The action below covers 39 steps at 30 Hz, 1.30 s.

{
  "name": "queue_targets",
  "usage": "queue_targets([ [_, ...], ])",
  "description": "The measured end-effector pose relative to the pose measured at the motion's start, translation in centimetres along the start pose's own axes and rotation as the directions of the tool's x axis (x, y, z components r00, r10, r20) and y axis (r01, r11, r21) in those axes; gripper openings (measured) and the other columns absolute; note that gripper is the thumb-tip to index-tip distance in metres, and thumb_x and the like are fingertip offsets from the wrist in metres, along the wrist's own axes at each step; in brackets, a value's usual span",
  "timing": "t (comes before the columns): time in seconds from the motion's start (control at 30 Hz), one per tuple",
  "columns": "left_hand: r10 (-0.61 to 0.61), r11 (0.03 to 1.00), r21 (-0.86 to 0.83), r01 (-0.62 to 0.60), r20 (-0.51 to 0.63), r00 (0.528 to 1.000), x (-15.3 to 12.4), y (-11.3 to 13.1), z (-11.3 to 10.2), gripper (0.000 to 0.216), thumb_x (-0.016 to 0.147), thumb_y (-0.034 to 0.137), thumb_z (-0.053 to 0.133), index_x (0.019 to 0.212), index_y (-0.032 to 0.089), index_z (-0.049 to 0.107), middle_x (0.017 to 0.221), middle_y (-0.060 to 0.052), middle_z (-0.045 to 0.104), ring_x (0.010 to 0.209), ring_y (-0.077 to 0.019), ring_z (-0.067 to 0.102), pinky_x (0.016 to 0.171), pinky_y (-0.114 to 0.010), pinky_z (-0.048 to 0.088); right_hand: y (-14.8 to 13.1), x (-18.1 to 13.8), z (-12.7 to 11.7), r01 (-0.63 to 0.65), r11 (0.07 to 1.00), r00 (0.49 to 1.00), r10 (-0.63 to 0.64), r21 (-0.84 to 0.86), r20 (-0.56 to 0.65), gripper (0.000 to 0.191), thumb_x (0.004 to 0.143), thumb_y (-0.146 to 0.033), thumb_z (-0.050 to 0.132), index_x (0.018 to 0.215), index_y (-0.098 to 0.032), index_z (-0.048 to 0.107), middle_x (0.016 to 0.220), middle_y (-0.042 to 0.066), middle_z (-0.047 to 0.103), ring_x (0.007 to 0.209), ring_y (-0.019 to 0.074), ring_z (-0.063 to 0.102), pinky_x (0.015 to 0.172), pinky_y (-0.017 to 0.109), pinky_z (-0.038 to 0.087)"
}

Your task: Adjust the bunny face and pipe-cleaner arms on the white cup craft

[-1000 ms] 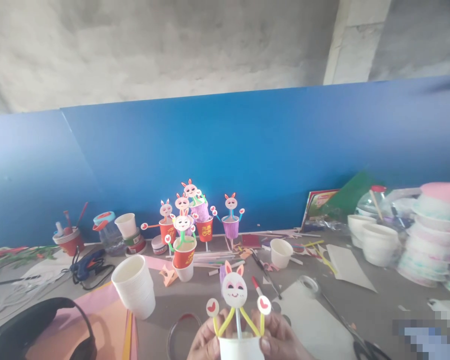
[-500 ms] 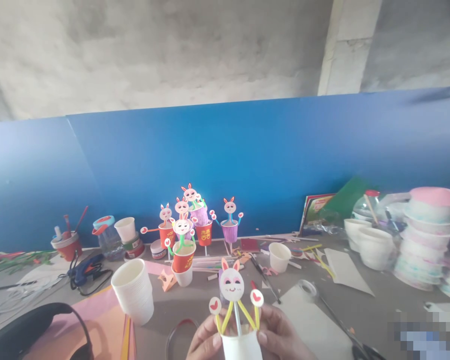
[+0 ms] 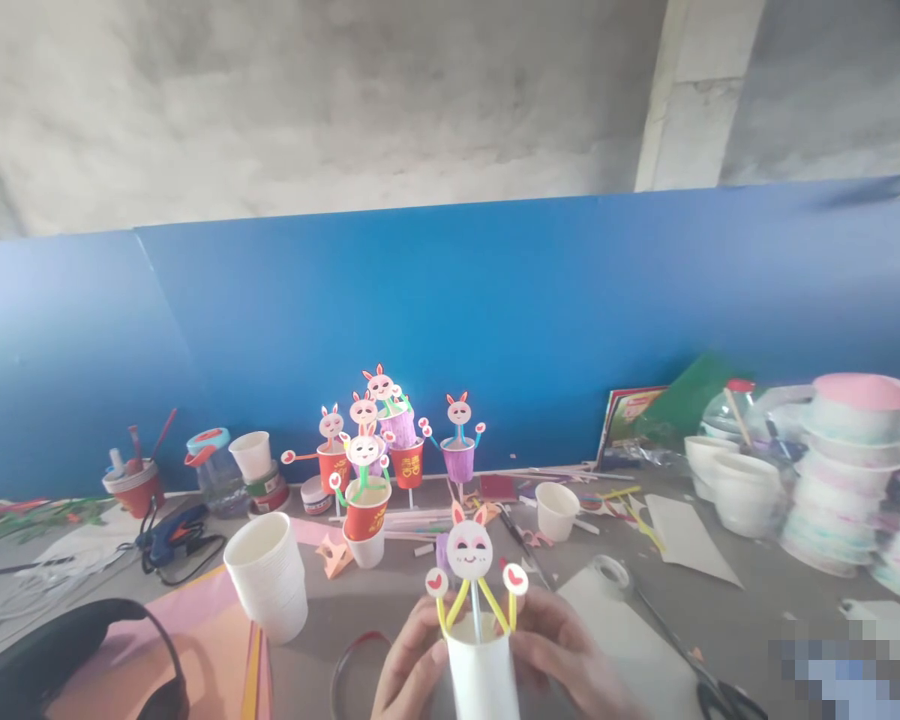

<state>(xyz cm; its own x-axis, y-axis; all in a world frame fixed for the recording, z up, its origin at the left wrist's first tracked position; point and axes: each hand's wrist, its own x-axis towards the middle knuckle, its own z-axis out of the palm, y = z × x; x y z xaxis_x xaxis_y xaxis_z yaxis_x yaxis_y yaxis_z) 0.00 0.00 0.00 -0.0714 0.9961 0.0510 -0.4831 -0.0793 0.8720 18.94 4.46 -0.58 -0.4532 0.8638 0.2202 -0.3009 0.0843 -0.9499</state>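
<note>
While hands [image 3: 412, 662] [image 3: 568, 652] hold rabbit cup [image 3: 484, 680], scissors [image 3: 712, 697] lie right, stacked cups [image 3: 270, 580] left.

A person's left hand [image 3: 414, 655] and right hand [image 3: 562, 650] hold a white cup [image 3: 484, 685] topped by a yellow-armed rabbit figure [image 3: 469, 552]; stacked cups [image 3: 270, 585] stand left of that cup, scissors [image 3: 729, 703] lie to its right, smaller-looking rabbit puppets [image 3: 366, 510] beyond it.

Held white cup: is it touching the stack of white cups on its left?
Apart. The head view shows gray tabletop and the left hand between the held white cup and the stack.
</note>
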Motion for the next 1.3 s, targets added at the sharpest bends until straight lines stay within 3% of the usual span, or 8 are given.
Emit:
queue_targets([
  [0.13,0.029,1.000,0.008,-0.029,0.016,0.999,0.3,-1.0,-0.5,0.043,0.069,0.049,0.085,0.104,0.023,0.082,0.127,-0.010,0.074,0.136,-0.0378,0.050,0.120,-0.043,0.030,-0.5,0.0,0.0,-0.006,1.000,0.999,0.005,-0.016,-0.042,0.038,0.081,-0.055,0.077,0.091,-0.018,0.076,0.060,-0.003,0.053,0.048,0.0078,0.039,0.047,0.022,0.030],
  [0.33,0.017,0.996,-0.083,-0.009,0.105,0.994,0.3,-1.6,-0.9,0.046,0.077,0.044,0.081,0.119,0.026,0.076,0.136,-0.010,0.069,0.140,-0.0378,0.047,0.118,-0.047,0.033,-0.8,0.3,0.0,-0.025,0.998,0.998,0.021,-0.062,-0.056,0.039,0.083,-0.056,0.075,0.090,-0.018,0.074,0.059,-0.004,0.051,0.050,0.0086,0.040,0.047,0.022,0.028],
  [0.5,0.064,0.986,-0.167,-0.025,0.235,0.970,0.9,-2.6,-1.2,0.063,0.070,0.050,0.086,0.127,0.029,0.071,0.138,-0.010,0.068,0.138,-0.0385,0.049,0.115,-0.048,0.036,0.1,0.5,-0.1,-0.029,0.996,0.999,0.025,-0.090,-0.042,0.038,0.083,-0.055,0.076,0.088,-0.018,0.072,0.057,-0.005,0.052,0.049,0.0073,0.040,0.048,0.021,0.028],
  [0.9,0.045,0.998,-0.058,-0.035,0.174,0.984,0.2,-2.2,-1.0,0.063,0.074,0.047,0.084,0.132,0.028,0.068,0.134,-0.010,0.071,0.134,-0.0356,0.053,0.114,-0.042,0.038,0.4,0.2,-0.1,-0.046,0.996,0.998,0.043,-0.073,-0.044,0.037,0.084,-0.054,0.075,0.088,-0.018,0.070,0.061,-0.004,0.057,0.053,0.0088,0.046,0.051,0.022,0.034],
  [1.07,0.000,0.998,-0.062,0.014,0.225,0.974,0.3,-2.3,-1.1,0.067,0.073,0.051,0.083,0.133,0.027,0.066,0.129,-0.013,0.073,0.119,-0.0363,0.064,0.095,-0.039,0.051,0.3,0.0,-0.1,-0.043,0.997,0.998,0.041,-0.059,-0.049,0.037,0.084,-0.054,0.075,0.086,-0.017,0.073,0.062,-0.002,0.059,0.055,0.0102,0.050,0.054,0.023,0.038],
  [1.23,0.032,0.996,-0.084,-0.017,0.185,0.982,0.2,-2.4,-1.0,0.070,0.071,0.052,0.084,0.133,0.026,0.067,0.139,-0.011,0.067,0.134,-0.0374,0.052,0.112,-0.041,0.039,0.4,0.0,0.0,-0.047,0.998,0.998,0.046,-0.040,-0.044,0.040,0.081,-0.055,0.078,0.088,-0.015,0.074,0.059,-0.002,0.057,0.051,0.0095,0.050,0.050,0.022,0.037],
  [1.3,0.026,0.996,-0.085,-0.009,0.199,0.980,0.2,-2.4,-1.0,0.072,0.070,0.053,0.084,0.134,0.025,0.066,0.139,-0.013,0.066,0.133,-0.0382,0.053,0.112,-0.043,0.039,0.4,0.0,0.0,-0.047,0.998,0.998,0.045,-0.035,-0.048,0.041,0.080,-0.055,0.079,0.089,-0.015,0.074,0.059,-0.002,0.058,0.050,0.0094,0.050,0.049,0.022,0.037],
])
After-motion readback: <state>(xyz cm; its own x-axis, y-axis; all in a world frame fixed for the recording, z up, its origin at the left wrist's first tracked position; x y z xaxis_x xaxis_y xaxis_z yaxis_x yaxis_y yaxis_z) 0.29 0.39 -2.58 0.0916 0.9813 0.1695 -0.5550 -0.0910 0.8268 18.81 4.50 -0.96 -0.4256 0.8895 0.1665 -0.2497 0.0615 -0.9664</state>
